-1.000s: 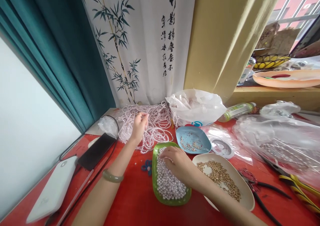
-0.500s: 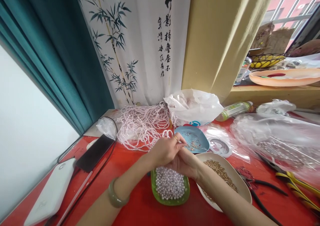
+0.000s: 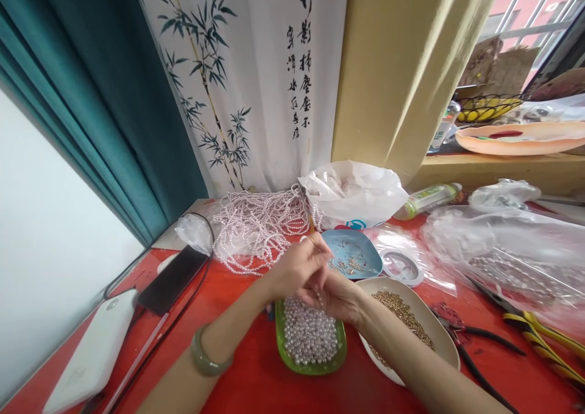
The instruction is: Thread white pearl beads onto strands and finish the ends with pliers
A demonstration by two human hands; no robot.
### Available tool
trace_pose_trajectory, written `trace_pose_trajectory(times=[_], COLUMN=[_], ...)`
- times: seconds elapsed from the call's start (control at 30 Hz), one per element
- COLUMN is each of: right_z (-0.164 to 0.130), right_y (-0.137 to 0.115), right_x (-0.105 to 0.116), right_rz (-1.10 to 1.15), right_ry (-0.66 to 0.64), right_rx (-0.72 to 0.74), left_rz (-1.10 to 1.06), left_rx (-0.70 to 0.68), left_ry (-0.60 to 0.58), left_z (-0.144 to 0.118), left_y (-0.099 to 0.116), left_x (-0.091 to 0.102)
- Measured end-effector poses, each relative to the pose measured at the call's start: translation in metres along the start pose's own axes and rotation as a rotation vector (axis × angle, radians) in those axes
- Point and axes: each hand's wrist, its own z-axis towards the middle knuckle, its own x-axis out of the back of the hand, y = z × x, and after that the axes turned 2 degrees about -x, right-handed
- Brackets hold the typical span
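Note:
Above the green tray (image 3: pixel 280 353) of pearly lilac beads (image 3: pixel 311 335), my two hands meet and overlap. My left hand (image 3: pixel 299 267), with a gold ring on a finger and a jade bangle (image 3: pixel 208 356) on its forearm, is closed in a pinch; what its fingertips hold is too small to make out. Under and beside it, my right hand (image 3: pixel 340 295) is curled closed, palm partly showing. A short strand of small pale beads (image 3: pixel 319 298) shows between the hands, apparently in the right fingers. Behind them lies a blue tray (image 3: pixel 340 238) with small gold-coloured metal pieces.
Lilac bead strings (image 3: pixel 260 219) are heaped behind the hands. On the right are a cream plate (image 3: pixel 445 347) of gold beads (image 3: pixel 402 313), a clear spool (image 3: pixel 402 269), pliers (image 3: pixel 478 335) and yellow-black pliers (image 3: pixel 530 322). A phone (image 3: pixel 173 280) and white power bank (image 3: pixel 94 353) lie left.
My left hand has shifted slightly left and its fingers have turned downward. The short bead strand now shows between the hands. The trays stay in place.

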Motion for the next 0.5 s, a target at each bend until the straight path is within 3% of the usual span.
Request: trace_pose_trajectory(times=[0.07, 0.13, 0.2, 0.37, 0.5], right_z=[0.0, -0.001, -0.001, 0.0, 0.003], right_y=[-0.004, -0.007, -0.008, -0.008, -0.008], right_x=[-0.002, -0.002, 0.0, 0.003, 0.002], right_rz=[0.11, 0.187, 0.215, 0.182, 0.208], right_ry=[0.035, 0.008, -0.041, -0.024, -0.019], right_rx=[-0.099, -0.158, -0.16, -0.001, 0.082], left_rz=[-0.072, 0.015, 0.136, 0.232, 0.259], left_rx=[0.019, 0.045, 0.076, 0.101, 0.046], left_ry=[0.179, 0.335, 0.386, 0.135, 0.08], left_z=[0.005, 0.009, 0.011, 0.014, 0.016], left_y=[-0.007, -0.017, -0.027, -0.043, -0.048], left_x=[0.016, 0.032, 0.042, 0.036, 0.025])
